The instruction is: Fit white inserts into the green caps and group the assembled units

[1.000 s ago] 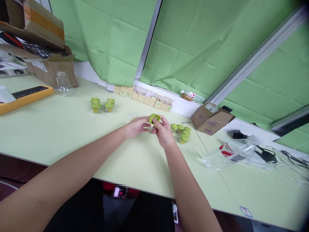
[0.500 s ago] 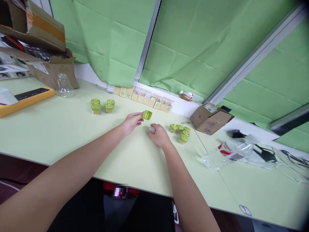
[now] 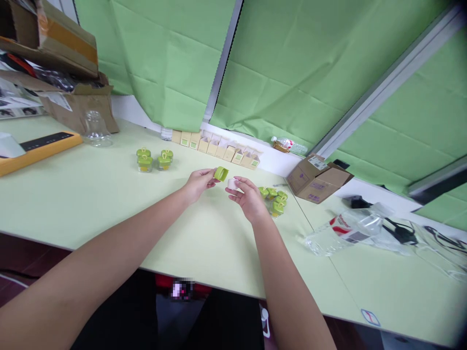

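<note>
My left hand [image 3: 199,184] pinches a hollow green lid [image 3: 221,174], its open side turned toward my other hand. Just to the right, my right hand [image 3: 248,193] grips a small white cup-like piece [image 3: 232,183] by the fingertips. A narrow gap separates the two pieces above the table. Beyond my right hand stand several small clear jars with green lids [image 3: 278,208], partly covered by that hand. Another group of green-lidded jars [image 3: 145,163] sits on the table to the left.
A row of small cardboard boxes [image 3: 219,147] lines the back edge. On the right lie a large clear plastic bottle [image 3: 343,231] and a cardboard box [image 3: 317,179]. At the left are a clear glass vessel [image 3: 97,130] and a yellow-framed device [image 3: 44,153].
My right hand has lifted and turned, bringing the white piece up close to the green lid. My left hand has barely shifted, and the lid is tilted slightly more.
</note>
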`<state>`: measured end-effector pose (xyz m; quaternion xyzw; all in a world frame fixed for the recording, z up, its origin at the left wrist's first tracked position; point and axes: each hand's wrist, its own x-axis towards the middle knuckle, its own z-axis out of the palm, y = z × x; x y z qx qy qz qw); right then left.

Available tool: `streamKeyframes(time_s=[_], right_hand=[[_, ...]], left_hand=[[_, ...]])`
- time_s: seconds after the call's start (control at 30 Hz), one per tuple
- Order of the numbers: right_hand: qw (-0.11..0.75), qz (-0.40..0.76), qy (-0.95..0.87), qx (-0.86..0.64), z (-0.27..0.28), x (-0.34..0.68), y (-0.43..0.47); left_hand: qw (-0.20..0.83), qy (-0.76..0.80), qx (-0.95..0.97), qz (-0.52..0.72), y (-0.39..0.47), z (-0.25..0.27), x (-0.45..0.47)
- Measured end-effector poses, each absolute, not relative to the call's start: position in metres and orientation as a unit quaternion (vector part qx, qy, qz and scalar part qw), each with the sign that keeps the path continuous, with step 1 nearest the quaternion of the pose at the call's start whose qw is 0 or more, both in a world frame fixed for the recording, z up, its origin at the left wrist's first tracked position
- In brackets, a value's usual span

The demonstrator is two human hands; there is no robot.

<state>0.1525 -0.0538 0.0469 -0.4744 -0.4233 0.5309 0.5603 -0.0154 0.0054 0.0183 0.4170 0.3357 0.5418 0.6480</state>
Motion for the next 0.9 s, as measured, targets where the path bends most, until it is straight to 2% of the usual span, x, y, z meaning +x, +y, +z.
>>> streamKeyframes(time_s=[0.17,0.43,0.9], right_hand=[[0.565,0.573,-0.404,-0.435,0.048,0.153,-0.056],[0.567,0.568,-0.404,-0.439,0.048,0.152,-0.055],[0.614,0.418,-0.490,-0.456,0.036,0.144,-0.048]], left_hand=[[0.635,0.337,0.421,0.553,0.009,0.015,-0.015],[0.623,0.336,0.443,0.550,0.007,0.015,-0.015],[0.617,0.310,0.454,0.563,0.005,0.015,-0.014]])
